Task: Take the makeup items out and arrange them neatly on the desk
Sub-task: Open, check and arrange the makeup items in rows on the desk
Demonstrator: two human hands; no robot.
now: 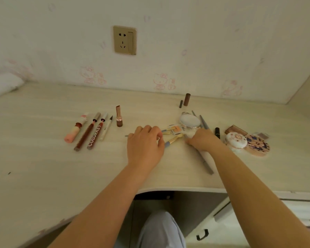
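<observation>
Two hands meet at the brush (174,140); left hand (145,145), fingers curled, pinches its handle end; right hand (202,140) grips its head; brush lies crosswise on the table (43,176), right of the lipstick (118,116).

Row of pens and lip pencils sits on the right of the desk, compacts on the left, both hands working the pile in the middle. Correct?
Sides are swapped. The head view shows the row of pens and lip pencils on the left of the desk and the compacts on the right. Both hands, left and right, are at the middle pile.
</observation>
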